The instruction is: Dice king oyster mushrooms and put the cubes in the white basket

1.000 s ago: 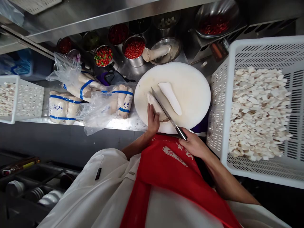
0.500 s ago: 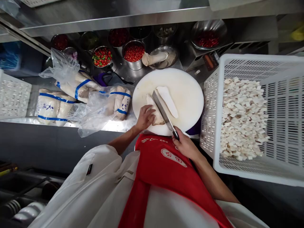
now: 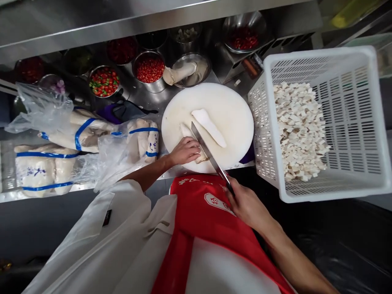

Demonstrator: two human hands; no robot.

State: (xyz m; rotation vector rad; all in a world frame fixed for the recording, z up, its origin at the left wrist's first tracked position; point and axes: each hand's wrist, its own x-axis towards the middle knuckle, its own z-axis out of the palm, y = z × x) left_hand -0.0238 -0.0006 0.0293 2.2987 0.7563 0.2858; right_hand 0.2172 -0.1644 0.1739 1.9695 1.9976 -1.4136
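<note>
On the round white cutting board (image 3: 239, 118) lies a long white mushroom slice (image 3: 209, 127). Left of it is a mushroom piece (image 3: 185, 130), partly covered by my left hand (image 3: 185, 151), whose fingers are bent together and press down on it. My right hand (image 3: 247, 201) is wrapped round the black handle of a knife (image 3: 208, 152). The blade runs diagonally over the board, along the right side of the held piece and close to my left fingertips.
At right stands a white basket (image 3: 352, 196) with diced pieces (image 3: 300, 126). Bagged mushrooms (image 3: 45, 169) lie at left. Behind are a bowl (image 3: 206, 67) with a whole mushroom (image 3: 180, 73) and metal containers of chopped peppers (image 3: 150, 69). A steel shelf edge (image 3: 122, 28) crosses above.
The view has shifted and turned. My left hand now covers more of the mushroom piece. The knife handle and my right hand have come a little nearer to me and to the right.
</note>
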